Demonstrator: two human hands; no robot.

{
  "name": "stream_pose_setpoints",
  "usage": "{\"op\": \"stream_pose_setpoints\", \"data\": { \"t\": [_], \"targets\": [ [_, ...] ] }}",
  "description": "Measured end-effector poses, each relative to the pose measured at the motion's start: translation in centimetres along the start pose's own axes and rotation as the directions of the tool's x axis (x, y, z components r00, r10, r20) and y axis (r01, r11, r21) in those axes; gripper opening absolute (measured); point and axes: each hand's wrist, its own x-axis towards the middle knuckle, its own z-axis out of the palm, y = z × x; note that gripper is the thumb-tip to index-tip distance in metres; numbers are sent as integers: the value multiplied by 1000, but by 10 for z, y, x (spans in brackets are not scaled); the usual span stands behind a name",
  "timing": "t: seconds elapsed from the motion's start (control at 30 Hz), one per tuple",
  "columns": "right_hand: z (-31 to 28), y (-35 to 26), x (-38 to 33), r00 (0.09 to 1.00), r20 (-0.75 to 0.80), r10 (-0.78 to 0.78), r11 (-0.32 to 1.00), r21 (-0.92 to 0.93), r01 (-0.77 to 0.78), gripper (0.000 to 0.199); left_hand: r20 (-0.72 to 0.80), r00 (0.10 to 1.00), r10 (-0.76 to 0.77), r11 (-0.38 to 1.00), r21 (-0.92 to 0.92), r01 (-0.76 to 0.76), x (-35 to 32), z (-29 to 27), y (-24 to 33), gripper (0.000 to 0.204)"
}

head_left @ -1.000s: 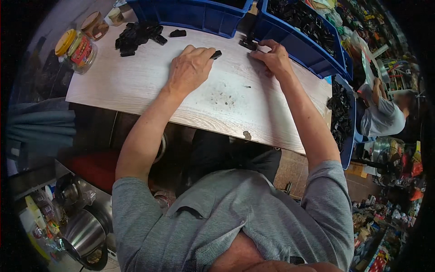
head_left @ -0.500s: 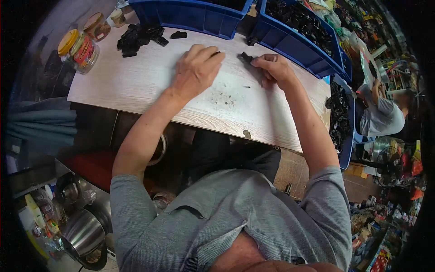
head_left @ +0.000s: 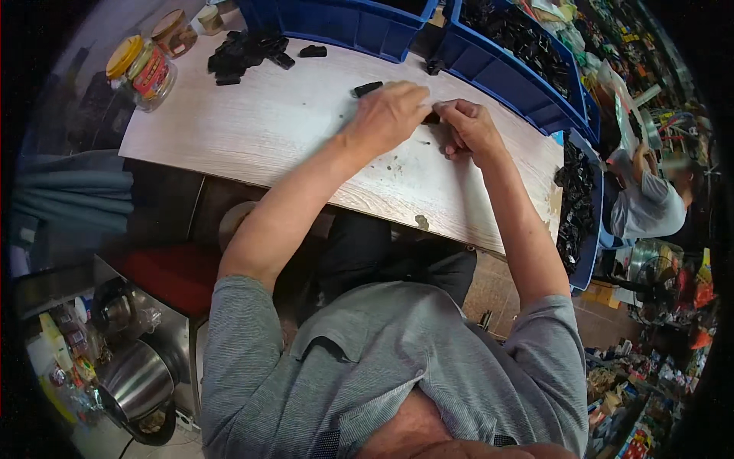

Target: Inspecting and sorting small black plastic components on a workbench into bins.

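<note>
My right hand (head_left: 472,131) pinches a small black plastic part (head_left: 432,118) between thumb and fingers, over the right half of the pale table. Right beside it, my left hand (head_left: 388,113) has its fingers drawn together, their tips close to that part. The left hand is slightly blurred, and whatever lies inside its fingers is hidden. Another black plastic piece (head_left: 367,89) rests on the tabletop just behind the left hand. A tiny dark bit (head_left: 425,142) and some crumbs lie below the hands.
A pile of black parts (head_left: 248,55) and one loose piece (head_left: 313,51) lie back left, near a yellow-lidded jar (head_left: 144,73). Blue bins (head_left: 329,27) line the back; another blue bin (head_left: 587,260) stands right. Farther right sits another person (head_left: 650,203).
My left hand has moved right, up to the right hand, uncovering the black piece on the table. The right hand stays in nearly the same place, still holding its part.
</note>
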Motion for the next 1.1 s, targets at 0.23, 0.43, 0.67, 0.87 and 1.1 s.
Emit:
{"op": "stream_pose_setpoints", "data": {
  "t": [0.23, 0.43, 0.67, 0.87, 1.1],
  "targets": [
    [4, 3, -4, 995, -75, -63, 998, -15, 62, 36, -13, 992, -125, 940, 318, 123, -16, -49, -24, 27],
    [17, -7, -6, 993, -64, -104, 988, -123, 95, 37, 50, 992, -118, 935, 341, 94, -22, -48, -33, 27],
    [13, -2, -2, 991, 3, -136, 973, -190, 134, 29, -3, 999, -37, 995, 91, 37, -5, -25, -6, 23],
    [14, 5, 0, 983, -8, -183, 966, -187, 179, 26, 187, 980, 68, 997, 26, -75, 4, -16, -5, 23],
    [14, 6, 0, 980, -14, -198, 969, -155, 193, 28, 172, 975, 142, 990, -5, -143, 6, -6, -9, 25]
  ]
}}
